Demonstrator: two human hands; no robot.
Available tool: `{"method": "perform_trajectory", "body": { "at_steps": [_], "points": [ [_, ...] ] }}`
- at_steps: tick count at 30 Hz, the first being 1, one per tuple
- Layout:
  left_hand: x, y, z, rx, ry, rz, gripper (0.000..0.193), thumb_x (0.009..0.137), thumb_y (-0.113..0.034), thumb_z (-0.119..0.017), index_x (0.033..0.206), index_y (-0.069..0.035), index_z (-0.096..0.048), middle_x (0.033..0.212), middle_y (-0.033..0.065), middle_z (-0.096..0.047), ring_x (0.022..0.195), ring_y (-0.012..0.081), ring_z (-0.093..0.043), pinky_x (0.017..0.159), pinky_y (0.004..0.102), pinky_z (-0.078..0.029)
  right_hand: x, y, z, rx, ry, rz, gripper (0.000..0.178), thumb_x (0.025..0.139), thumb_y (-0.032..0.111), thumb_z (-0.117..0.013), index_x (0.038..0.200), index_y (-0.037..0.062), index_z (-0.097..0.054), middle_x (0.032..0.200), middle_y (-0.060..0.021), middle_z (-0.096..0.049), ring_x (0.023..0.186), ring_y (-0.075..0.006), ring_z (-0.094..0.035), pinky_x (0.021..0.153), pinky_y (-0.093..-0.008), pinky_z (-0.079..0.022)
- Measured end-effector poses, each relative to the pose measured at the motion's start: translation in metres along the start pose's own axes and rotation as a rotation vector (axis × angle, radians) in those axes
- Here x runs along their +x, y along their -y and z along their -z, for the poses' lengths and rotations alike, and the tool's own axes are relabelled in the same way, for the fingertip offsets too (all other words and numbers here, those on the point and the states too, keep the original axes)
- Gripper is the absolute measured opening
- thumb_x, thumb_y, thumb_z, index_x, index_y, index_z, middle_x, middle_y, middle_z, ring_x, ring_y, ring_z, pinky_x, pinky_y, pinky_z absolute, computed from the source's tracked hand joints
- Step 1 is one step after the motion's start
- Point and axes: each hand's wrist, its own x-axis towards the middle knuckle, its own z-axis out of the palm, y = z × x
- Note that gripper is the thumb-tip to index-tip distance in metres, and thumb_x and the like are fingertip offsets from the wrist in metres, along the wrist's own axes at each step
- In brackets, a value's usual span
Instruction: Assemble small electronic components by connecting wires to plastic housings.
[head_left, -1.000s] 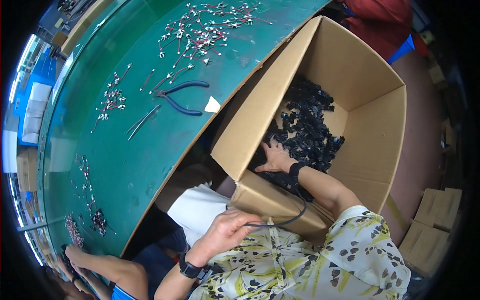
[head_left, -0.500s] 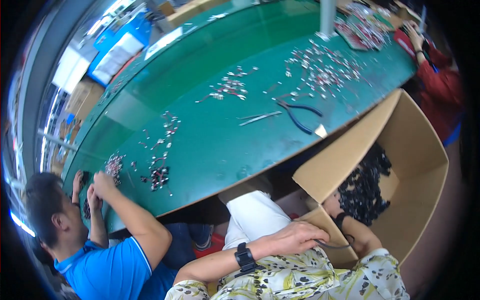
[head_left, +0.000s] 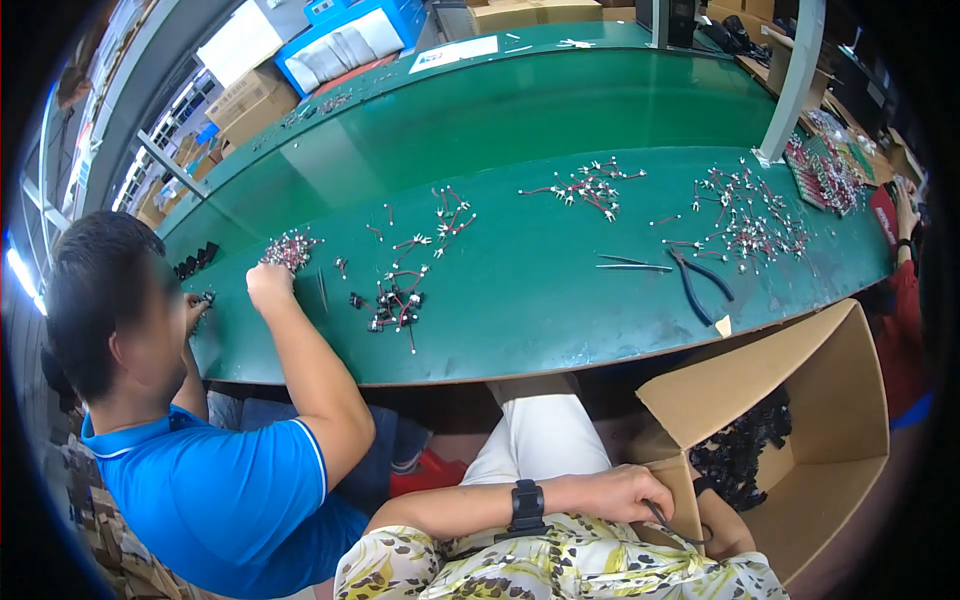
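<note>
My left hand [head_left: 635,495], with a black watch-like band [head_left: 527,506] on its wrist, lies across my lap by the near flap of a cardboard box [head_left: 840,430]. Its fingers are closed round a thin black cord [head_left: 683,533] that curves toward my right arm. My right forearm [head_left: 728,530], wearing a dark wristband [head_left: 704,487], reaches up at the box's near left side. The box flap hides that hand, so its fingers do not show. Inside the box lies a heap of small black parts [head_left: 740,450].
On the green table [head_left: 500,300] are blue-handled pliers [head_left: 700,287], tweezers [head_left: 635,265], and scattered red-and-white wire connectors [head_left: 745,225]. A co-worker in a blue shirt [head_left: 220,490] handles small parts at the left. Another person's red sleeve [head_left: 903,320] shows at far right.
The view has swung, so the table and box sit further right and lower. My right hand, partly visible in the box before, is now hidden. My left hand keeps the cord.
</note>
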Motion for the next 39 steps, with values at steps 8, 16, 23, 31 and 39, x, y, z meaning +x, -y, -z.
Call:
{"method": "perform_trajectory", "body": {
  "at_steps": [8, 16, 23, 31, 39],
  "points": [
    [-0.013, 0.013, 0.001, 0.028, -0.075, -0.057, 0.024, 0.081, 0.002, -0.062, 0.104, -0.001, -0.067, 0.096, 0.0114, -0.072, 0.086, 0.0258, -0.069, 0.075, 0.0336, -0.054, -0.036, 0.05, 0.075, 0.625, 0.084, -0.167, 0.054, 0.078, 0.034, -0.072, 0.124, 0.0089, -0.059, 0.117, -0.0202, -0.062, 0.115, -0.0358, -0.055, 0.088, -0.0531, -0.049],
    [-0.018, 0.01, 0.006, -0.061, -0.116, -0.018, 0.024, 0.082, 0.002, -0.066, 0.105, -0.002, -0.068, 0.097, 0.0097, -0.071, 0.082, 0.0184, -0.068, 0.072, 0.0298, -0.053, -0.09, 0.106, 0.163, 1.244, 0.072, -0.306, 0.045, 0.078, 0.009, -0.064, 0.122, 0.0007, -0.058, 0.108, -0.0172, -0.068, 0.081, -0.0273, -0.069, 0.063, -0.0411, -0.058],
    [-0.028, -0.002, 0.011, -0.037, -0.161, -0.044, 0.023, 0.085, -0.01, -0.074, 0.106, -0.003, -0.07, 0.102, 0.0088, -0.068, 0.085, 0.0188, -0.065, 0.076, 0.0305, -0.052, -0.137, 0.171, 0.214, 1.753, -0.205, -0.078, 0.028, 0.081, 0.017, -0.071, 0.108, 0.0136, -0.064, 0.102, -0.0082, -0.065, 0.095, -0.0268, -0.062, 0.061, -0.0356, -0.055],
    [-0.046, -0.047, 0.04, 0.206, -0.602, -0.383, 0.028, 0.084, -0.011, -0.074, 0.11, -0.004, -0.069, 0.105, 0.0119, -0.067, 0.1, 0.027, -0.062, 0.088, 0.0366, -0.05, -0.104, 0.345, 0.257, 1.895, 0.07, 0.415, 0.033, 0.086, 0.021, -0.07, 0.116, 0.0107, -0.061, 0.107, -0.0102, -0.057, 0.108, -0.0271, -0.053, 0.071, -0.0351, -0.057],
    [-0.092, -0.069, 0.103, 0.256, -1.388, -0.202, 0.073, 0.081, -0.004, -0.076, 0.145, -0.006, -0.04, 0.127, 0.0119, -0.049, 0.093, 0.0155, -0.059, 0.078, 0.0284, -0.055, 0.031, 0.489, 0.16, 1.577, 0.152, 0.347, 0.022, 0.083, 0.016, -0.075, 0.099, 0.0104, -0.061, 0.093, -0.009, -0.062, 0.088, -0.0221, -0.061, 0.065, -0.0393, -0.055]
  ]
}}
